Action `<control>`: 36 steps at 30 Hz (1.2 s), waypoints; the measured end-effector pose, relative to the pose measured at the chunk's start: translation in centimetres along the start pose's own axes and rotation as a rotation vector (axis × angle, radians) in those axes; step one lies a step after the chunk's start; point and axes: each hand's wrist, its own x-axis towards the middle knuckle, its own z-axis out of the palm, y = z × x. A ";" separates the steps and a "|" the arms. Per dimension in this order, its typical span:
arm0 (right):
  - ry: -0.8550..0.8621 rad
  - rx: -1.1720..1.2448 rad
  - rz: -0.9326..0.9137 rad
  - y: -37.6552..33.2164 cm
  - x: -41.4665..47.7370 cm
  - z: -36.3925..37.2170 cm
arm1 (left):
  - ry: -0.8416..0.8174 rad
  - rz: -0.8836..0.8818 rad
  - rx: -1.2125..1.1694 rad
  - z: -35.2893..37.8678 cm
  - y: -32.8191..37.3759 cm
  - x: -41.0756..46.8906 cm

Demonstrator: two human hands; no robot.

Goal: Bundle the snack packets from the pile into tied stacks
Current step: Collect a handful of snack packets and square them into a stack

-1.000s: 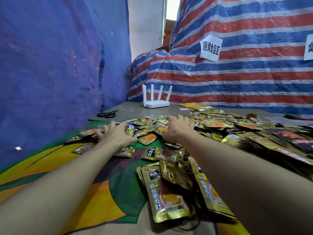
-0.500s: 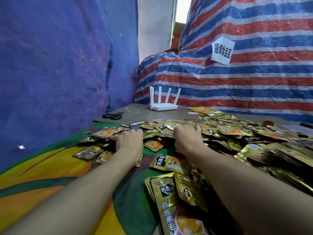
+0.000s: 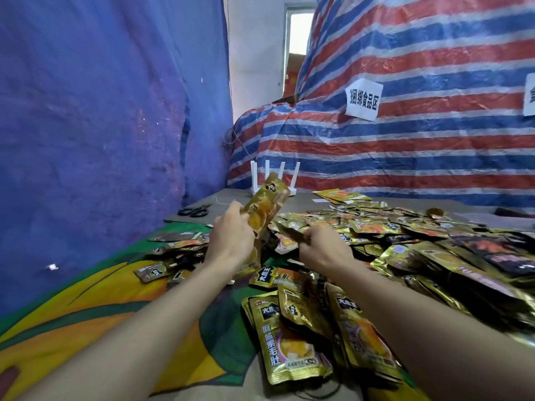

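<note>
A wide pile of gold and black snack packets (image 3: pixel 405 241) covers the right and middle of the table. My left hand (image 3: pixel 231 235) grips a few gold packets (image 3: pixel 265 204) and holds them upright above the pile. Just to its right, my right hand (image 3: pixel 321 244) pinches another packet (image 3: pixel 291 231) by its edge, low over the heap. A stack of packets (image 3: pixel 292 340) with dark string around it lies close in front, between my forearms.
Black scissors (image 3: pixel 193 211) lie at the far left on the grey board. A white router (image 3: pixel 273 176) stands at the back. A blue tarp wall (image 3: pixel 101 125) closes the left side and a striped tarp (image 3: pixel 405 140) rises behind. The colourful cloth (image 3: pixel 86 314) covers the near left.
Both hands were pressing flat on the pile; now they have come up off it, the left holding a few packets upright and the right pinching one.
</note>
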 end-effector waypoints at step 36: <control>0.373 1.021 0.042 1.7 -13.6 -7.3 | -0.571 -0.131 -0.543 0.1 5.7 -9.9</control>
